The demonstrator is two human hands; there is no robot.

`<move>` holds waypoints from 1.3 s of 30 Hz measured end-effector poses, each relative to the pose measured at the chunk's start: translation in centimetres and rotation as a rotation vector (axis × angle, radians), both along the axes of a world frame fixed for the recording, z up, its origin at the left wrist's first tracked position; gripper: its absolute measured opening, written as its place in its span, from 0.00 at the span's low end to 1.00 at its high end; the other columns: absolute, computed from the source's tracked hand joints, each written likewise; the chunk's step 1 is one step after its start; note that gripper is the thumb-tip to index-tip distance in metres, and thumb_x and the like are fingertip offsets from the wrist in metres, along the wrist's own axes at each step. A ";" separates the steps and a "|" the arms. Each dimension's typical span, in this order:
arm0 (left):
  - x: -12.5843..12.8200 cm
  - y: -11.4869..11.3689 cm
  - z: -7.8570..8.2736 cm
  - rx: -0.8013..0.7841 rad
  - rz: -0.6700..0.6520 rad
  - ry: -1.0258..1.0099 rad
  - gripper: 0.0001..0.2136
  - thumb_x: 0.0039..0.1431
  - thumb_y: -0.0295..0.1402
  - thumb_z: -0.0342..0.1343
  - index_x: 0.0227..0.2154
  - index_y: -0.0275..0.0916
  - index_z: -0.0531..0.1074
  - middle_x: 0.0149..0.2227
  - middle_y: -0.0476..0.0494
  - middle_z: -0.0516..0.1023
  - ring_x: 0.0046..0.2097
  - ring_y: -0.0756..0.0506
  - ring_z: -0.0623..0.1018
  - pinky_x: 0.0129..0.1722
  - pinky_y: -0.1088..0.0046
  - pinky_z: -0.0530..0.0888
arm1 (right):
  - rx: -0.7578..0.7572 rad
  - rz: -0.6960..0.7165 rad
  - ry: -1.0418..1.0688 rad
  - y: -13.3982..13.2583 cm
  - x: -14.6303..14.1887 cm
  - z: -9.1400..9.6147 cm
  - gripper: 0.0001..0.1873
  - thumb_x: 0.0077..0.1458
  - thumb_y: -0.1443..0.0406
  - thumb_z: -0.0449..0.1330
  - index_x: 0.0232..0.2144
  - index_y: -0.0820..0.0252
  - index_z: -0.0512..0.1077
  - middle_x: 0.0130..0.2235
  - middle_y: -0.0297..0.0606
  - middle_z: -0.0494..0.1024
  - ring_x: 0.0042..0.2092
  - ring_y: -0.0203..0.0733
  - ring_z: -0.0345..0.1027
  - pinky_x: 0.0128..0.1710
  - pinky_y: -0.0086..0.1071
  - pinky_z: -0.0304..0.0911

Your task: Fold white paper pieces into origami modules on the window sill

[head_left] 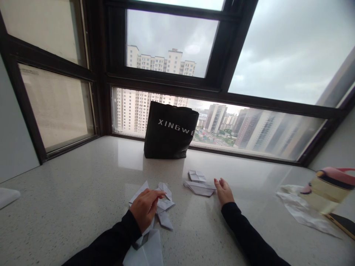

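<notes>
My left hand point(146, 207) is over a loose group of folded white papers point(165, 220), its fingers reaching to the right and partly covering them; I see nothing held in it. My right hand point(224, 192) rests by the right end of a folded paper boat point(201, 188), fingers loosely extended and apart from it or barely touching, I cannot tell which. Just behind the boat lies a squarish folded paper point(196, 176) with crease lines. A larger white paper sheet point(146, 251) is under my left forearm at the near edge of view.
A black bag point(170, 136) with white lettering stands by the window. To the right are a cup with a pink lid point(331, 188), a crumpled white tissue point(302, 212) and a dark phone-like object point(344, 225). A white item point(8, 197) lies far left on the speckled countertop point(69, 207).
</notes>
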State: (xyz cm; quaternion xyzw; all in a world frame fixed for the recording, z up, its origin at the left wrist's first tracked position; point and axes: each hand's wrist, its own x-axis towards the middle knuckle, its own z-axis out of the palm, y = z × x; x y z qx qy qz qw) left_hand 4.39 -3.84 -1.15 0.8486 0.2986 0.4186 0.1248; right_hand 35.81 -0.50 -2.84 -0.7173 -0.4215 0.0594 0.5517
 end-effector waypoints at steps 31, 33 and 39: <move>0.3 0.0 0.8 -0.440 0.021 -0.159 0.06 0.47 0.33 0.52 0.25 0.37 0.71 0.24 0.47 0.75 0.27 0.48 0.73 0.25 0.76 0.65 | 0.151 0.711 -0.287 -8.0 -13.6 2.5 0.12 0.52 0.66 0.47 0.40 0.60 0.62 0.31 0.38 0.72 0.33 0.38 0.66 0.30 0.29 0.63; 0.0 0.7 0.7 -0.620 0.058 -0.445 0.06 0.45 0.34 0.54 0.25 0.36 0.68 0.21 0.48 0.74 0.25 0.48 0.73 0.21 0.78 0.65 | 0.090 0.649 -0.386 -7.1 -13.3 2.3 0.15 0.52 0.66 0.46 0.43 0.62 0.60 0.33 0.40 0.71 0.36 0.39 0.65 0.32 0.30 0.63; -0.8 2.2 0.4 -0.879 0.068 -0.859 0.10 0.48 0.35 0.53 0.30 0.38 0.58 0.26 0.45 0.76 0.26 0.47 0.76 0.17 0.80 0.68 | -0.143 0.663 -0.828 -3.2 -14.5 2.3 0.16 0.45 0.69 0.56 0.40 0.64 0.65 0.40 0.45 0.71 0.42 0.45 0.61 0.42 0.36 0.58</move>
